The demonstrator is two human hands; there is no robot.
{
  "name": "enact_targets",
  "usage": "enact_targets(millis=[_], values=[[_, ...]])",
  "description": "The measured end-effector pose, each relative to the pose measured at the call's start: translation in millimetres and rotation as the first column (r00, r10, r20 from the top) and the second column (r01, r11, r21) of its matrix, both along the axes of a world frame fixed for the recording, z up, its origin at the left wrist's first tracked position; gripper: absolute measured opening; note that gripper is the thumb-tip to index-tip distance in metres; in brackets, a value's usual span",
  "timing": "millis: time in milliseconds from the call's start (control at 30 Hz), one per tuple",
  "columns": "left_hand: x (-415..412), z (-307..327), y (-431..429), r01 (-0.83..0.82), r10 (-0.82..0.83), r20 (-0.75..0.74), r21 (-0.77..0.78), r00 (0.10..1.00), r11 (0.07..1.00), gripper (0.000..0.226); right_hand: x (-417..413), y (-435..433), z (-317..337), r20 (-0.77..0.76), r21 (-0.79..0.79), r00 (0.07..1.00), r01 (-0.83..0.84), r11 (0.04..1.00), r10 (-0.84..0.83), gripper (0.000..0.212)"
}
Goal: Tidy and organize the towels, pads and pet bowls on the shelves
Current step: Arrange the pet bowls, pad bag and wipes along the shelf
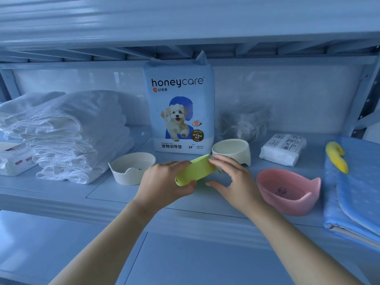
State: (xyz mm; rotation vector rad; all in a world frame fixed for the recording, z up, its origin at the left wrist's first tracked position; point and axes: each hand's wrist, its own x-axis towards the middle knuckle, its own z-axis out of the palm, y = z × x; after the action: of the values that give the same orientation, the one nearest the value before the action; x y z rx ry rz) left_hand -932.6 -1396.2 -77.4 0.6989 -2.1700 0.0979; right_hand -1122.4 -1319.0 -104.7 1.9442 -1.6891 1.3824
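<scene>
My left hand [164, 182] grips a green pet bowl [198, 170], tilted on its side above the shelf's middle. My right hand [232, 177] touches its right end with fingertips on the rim and the thumb below. A white bowl [131, 168] sits left of it, a cream bowl [232, 151] behind it, and a pink bowl [287, 190] to the right. A stack of white towels [67, 136] lies at the left. An upright pack of training pads [180, 112] stands at the back centre.
Wrapped white packs lie at the far left [14, 159] and back right [282, 148]. A clear plastic bag [244, 120] is beside the pad pack. A folded blue mat [355, 188] with a yellow item [338, 159] on it fills the right end. A lower shelf [185, 260] runs below.
</scene>
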Motion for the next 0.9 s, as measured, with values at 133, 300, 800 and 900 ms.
enact_targets(millis=[133, 300, 800, 900], values=[[-1, 8, -4, -0.043, 0.05, -0.051, 0.122, 0.997, 0.992, 0.044, -5, -3, 1, 0.019, 0.002, 1.0, 0.009, 1.0, -0.009, 0.058], [-4, 9, -13, -0.036, 0.062, -0.121, 0.206, 0.991, 0.978, 0.048, -8, -5, 3, 0.02, 0.002, 1.0, -0.013, 1.0, 0.013, 0.057], [-12, 13, -34, 0.072, -0.027, -0.149, 0.304, 0.989, 0.95, 0.029, -7, -8, 10, 0.007, 0.035, 1.0, -0.019, 0.999, 0.018, 0.04], [-17, 15, -47, 0.043, -0.007, -0.11, 0.327, 0.994, 0.944, 0.031, -5, -8, 11, 0.014, 0.066, 1.0, -0.016, 0.998, 0.015, 0.039]])
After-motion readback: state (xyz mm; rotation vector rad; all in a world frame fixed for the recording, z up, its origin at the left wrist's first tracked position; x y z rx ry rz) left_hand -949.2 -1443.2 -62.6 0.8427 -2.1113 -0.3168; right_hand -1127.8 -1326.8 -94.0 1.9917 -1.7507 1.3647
